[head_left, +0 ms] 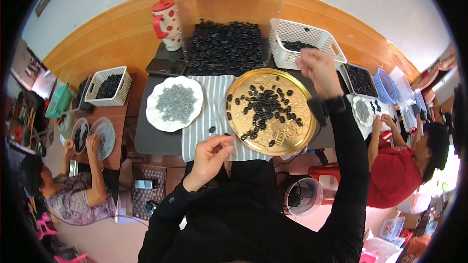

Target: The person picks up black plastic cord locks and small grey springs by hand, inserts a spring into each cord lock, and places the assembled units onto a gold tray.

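Note:
My left hand (207,159) is at the near edge of a striped cloth (207,112), its fingers curled and the thumb close to the index finger. A small black oval piece (227,135) lies at its fingertips; whether they grip it is unclear. Another black oval piece (212,129) rests on the cloth. My right hand (319,70) is raised by the near side of a white perforated basket (287,58) with black pieces inside. Its fingers are closed, their contents hidden. Between my hands, a round gold tray (297,136) bears many loose black oval pieces.
A white scalloped dish (152,104) of small grey metal-looking bits stands left. Behind are a clear bin (229,4) of black pieces, a dotted tumbler (167,24) and a dark phone (165,67). Two people work at side tables. A bucket (312,194) stands below right.

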The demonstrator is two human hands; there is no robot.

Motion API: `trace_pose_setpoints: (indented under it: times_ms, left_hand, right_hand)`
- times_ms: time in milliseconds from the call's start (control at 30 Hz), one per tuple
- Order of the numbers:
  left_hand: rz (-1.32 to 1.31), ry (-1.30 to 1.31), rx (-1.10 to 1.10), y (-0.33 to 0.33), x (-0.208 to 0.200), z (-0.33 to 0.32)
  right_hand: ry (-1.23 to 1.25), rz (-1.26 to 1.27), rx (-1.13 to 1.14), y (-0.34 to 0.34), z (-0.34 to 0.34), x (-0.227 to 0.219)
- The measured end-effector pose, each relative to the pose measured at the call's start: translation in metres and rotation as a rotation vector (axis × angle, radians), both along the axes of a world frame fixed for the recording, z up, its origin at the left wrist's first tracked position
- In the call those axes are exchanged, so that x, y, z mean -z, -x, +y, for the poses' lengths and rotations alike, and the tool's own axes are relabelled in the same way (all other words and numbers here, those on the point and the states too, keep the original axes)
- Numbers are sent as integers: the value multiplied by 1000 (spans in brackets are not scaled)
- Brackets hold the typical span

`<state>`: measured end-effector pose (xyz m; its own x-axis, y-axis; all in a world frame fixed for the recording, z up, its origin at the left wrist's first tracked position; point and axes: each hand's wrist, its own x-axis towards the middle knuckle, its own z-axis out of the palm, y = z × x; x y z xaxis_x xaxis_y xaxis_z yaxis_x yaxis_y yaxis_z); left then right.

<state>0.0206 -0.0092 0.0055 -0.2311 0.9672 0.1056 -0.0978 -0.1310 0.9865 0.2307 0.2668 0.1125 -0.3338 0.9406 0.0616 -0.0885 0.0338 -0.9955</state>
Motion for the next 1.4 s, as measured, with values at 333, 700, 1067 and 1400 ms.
trace_pose_setpoints:
  times_ms: [333, 700, 1067, 1400]
  left_hand:
    - [888, -39, -149, 53, 0, 8]
    - [1087, -164, -278, 39, 9, 21]
    - [-64, 126, -83, 38, 25, 13]
    - [495, 49, -150, 35, 25, 14]
  right_hand:
    - [-34, -341, -372, -5, -106, 82]
    - [-703, -805, -350, -17, -140, 87]
    - [-1280, -927, -520, 18, -157, 84]
    - [-956, -706, -304, 0, -145, 91]
